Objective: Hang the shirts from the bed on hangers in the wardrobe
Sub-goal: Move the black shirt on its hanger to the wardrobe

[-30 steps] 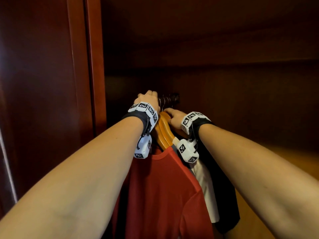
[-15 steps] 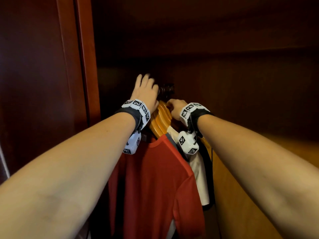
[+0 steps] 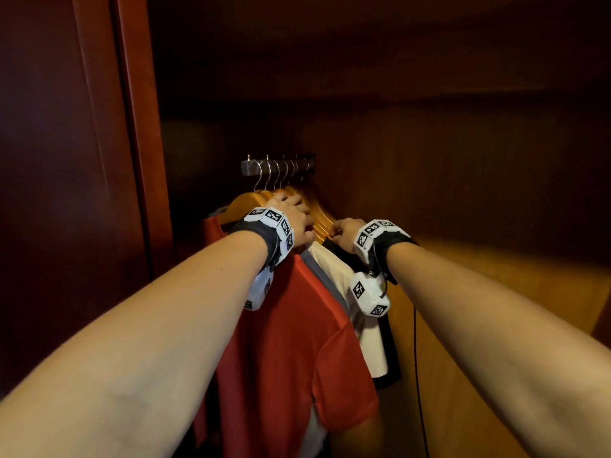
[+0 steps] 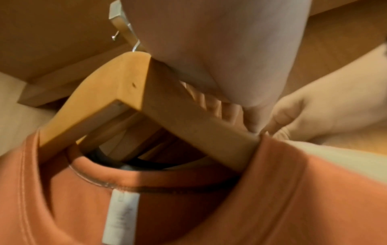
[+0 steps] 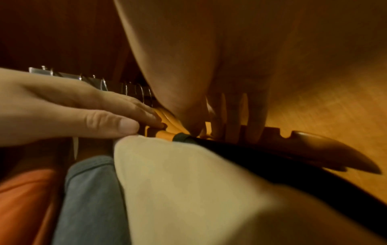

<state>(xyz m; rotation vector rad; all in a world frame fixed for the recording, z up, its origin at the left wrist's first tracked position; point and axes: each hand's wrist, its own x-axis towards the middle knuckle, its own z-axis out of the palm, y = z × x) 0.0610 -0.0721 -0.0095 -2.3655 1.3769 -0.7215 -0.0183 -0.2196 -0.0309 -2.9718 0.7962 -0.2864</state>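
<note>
A red shirt (image 3: pixel 291 342) hangs on a wooden hanger (image 4: pixel 134 86) at the front of the wardrobe rail (image 3: pixel 277 166). Behind it hang a grey shirt (image 5: pixel 90 190), a cream shirt (image 5: pixel 188 182) and a black shirt (image 3: pixel 391 352). My left hand (image 3: pixel 294 219) lies on top of the hanger necks, its fingers (image 5: pixel 146 114) fairly straight and touching the wood. Over the hangers' right shoulders, my right hand (image 3: pixel 344 231) grips with its thumb in front, by the black collar. Its fingers (image 5: pixel 232 122) reach down behind, over a dark hanger (image 5: pixel 324 152).
The wardrobe door frame (image 3: pixel 139 160) stands close on the left. The wooden side wall (image 3: pixel 496 309) is close on the right, and a shelf or ceiling (image 3: pixel 363 77) is above the rail. A thin black cable (image 3: pixel 417 375) hangs beside the black shirt.
My left hand has come down from the rail onto the hanger necks. The right hand has stayed on the hangers' right side. The rail and hooks now show.
</note>
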